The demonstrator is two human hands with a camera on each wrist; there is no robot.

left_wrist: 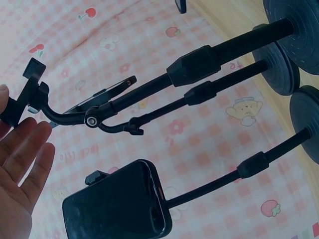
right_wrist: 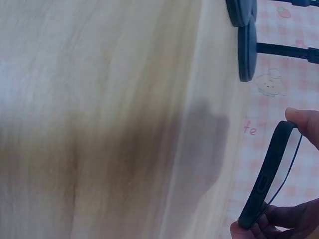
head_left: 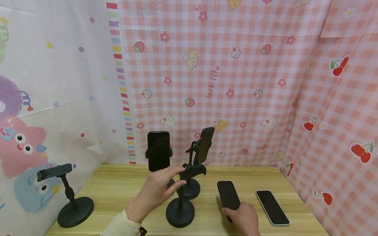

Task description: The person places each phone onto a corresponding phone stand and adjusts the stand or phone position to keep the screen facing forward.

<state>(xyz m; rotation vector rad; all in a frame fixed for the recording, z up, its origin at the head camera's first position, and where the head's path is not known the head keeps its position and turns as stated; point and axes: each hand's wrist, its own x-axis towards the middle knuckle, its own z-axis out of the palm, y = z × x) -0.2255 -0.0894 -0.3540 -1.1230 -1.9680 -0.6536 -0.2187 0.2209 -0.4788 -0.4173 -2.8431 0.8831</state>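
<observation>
In the middle of the head view my left hand [head_left: 160, 185] pinches the end of the clamp on a black phone stand [head_left: 180, 213]. That clamp [left_wrist: 25, 97] has no phone in it, and in the left wrist view it sits between the thumb and the fingers. My right hand [head_left: 243, 218] grips a dark smartphone [head_left: 228, 195] by its long edges near its lower end. In the right wrist view the smartphone [right_wrist: 266, 174] is tilted, and a shadow falls on the table beside it.
Behind the gripped stand, two stands carry phones: one phone [head_left: 158, 150] faces forward, the other phone [head_left: 204, 146] is turned sideways. A stand without a phone [head_left: 76, 213] is at the left. A white-edged phone [head_left: 272, 208] lies on the wooden table [head_left: 124, 178] at the right.
</observation>
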